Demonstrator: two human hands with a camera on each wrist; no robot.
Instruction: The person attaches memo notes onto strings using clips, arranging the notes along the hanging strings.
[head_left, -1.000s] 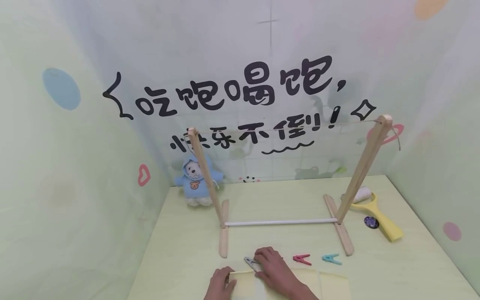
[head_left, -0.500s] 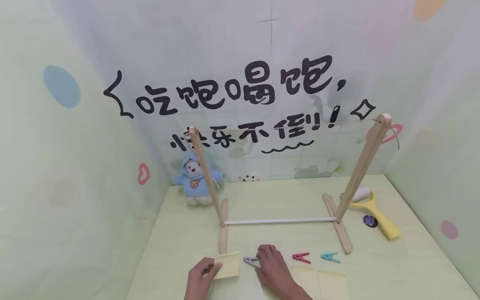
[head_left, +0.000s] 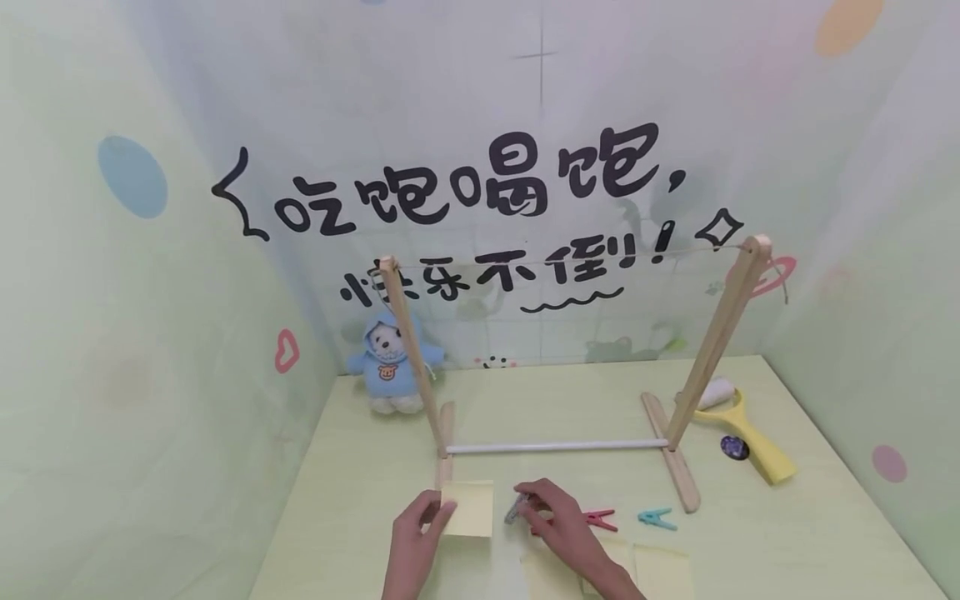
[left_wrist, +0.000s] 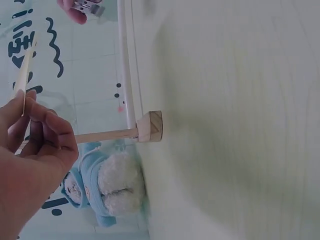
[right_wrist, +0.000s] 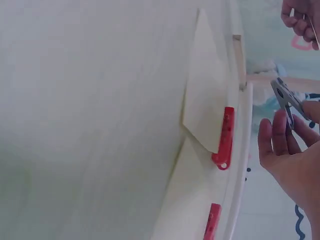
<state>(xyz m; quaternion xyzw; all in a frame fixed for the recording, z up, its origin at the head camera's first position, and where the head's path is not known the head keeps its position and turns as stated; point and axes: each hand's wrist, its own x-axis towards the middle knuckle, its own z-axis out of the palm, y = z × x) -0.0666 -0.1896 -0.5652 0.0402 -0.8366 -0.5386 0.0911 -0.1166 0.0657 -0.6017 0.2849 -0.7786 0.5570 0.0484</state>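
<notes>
My left hand (head_left: 415, 529) pinches a pale yellow sticky note (head_left: 471, 510) between thumb and fingers, lifted off the table; the left wrist view shows the note (left_wrist: 25, 75) nearly edge-on. To its right, my right hand (head_left: 567, 525) holds a grey clothespin (head_left: 514, 507) by its handle end, raised above the table in the right wrist view. Beneath that hand lies a red clothespin (right_wrist: 227, 130), partly hidden in the head view. Another red clothespin (head_left: 602, 520) and a blue clothespin (head_left: 657, 518) lie farther right. More sticky notes (head_left: 663, 571) lie near the front edge.
A wooden stand (head_left: 716, 342) with a string between its posts and a white bottom rod (head_left: 555, 447) stands behind the hands. A plush toy (head_left: 392, 367) in blue sits back left. At right lie a yellow-handled tool with a white roll (head_left: 757, 437) and a dark purple oval (head_left: 735, 447).
My left hand has picked up a sticky note and raised it toward the stand. My right hand has lifted the grey clothespin off the table, uncovering part of a red one.
</notes>
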